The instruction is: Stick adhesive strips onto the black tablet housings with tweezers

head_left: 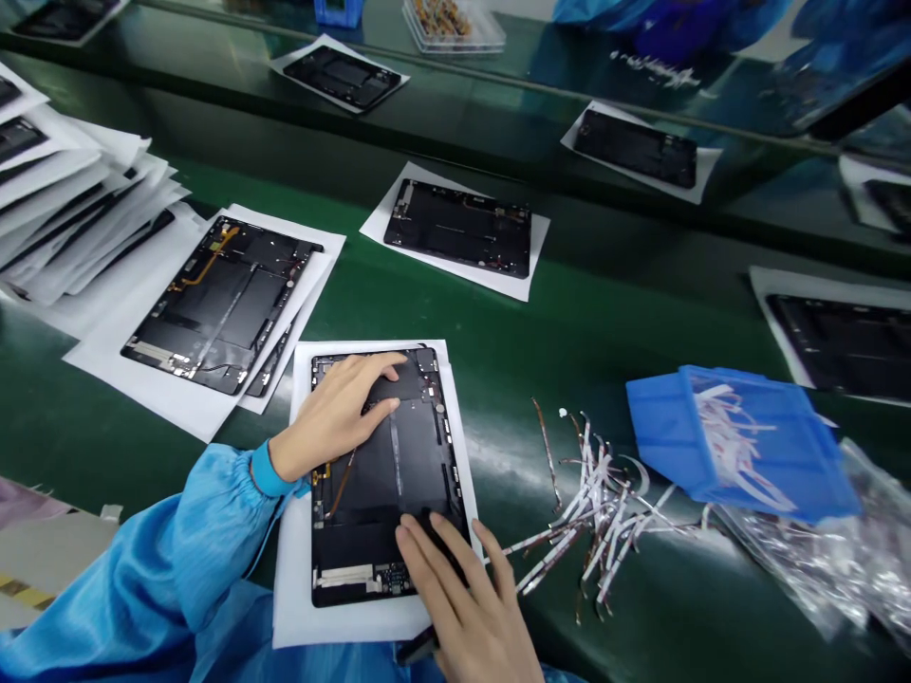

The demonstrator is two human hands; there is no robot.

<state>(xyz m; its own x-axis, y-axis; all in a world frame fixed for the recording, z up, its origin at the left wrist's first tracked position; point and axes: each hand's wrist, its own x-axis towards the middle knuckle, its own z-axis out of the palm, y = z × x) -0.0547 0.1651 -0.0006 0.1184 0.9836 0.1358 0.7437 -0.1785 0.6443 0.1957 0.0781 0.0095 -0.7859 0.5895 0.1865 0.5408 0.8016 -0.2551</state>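
A tablet back housing (pixel 419 455), black with small boards and flex cables inside, lies on white sheets in front of me. Across its upper left part rests my left hand (pixel 342 413), fingers spread and nothing in them. A thin brown-orange flex cable (pixel 343 484) runs below that hand's thumb. My right hand (pixel 466 598) lies over the lower right corner, its fingers stretched along the housing. From under this hand sticks out the end of a black stick-like tool (pixel 418 647); the thumb and the rest of the tool are hidden.
Loose white and brown flex strips (pixel 598 512) lie to the right, by a tilted blue bin (pixel 661 427) holding more strips. Plastic bags (pixel 846 541) are beyond. At left are another housing (pixel 220 304) and a stack of sheeted housings (pixel 78 209). More housings (pixel 459 228) lie farther back.
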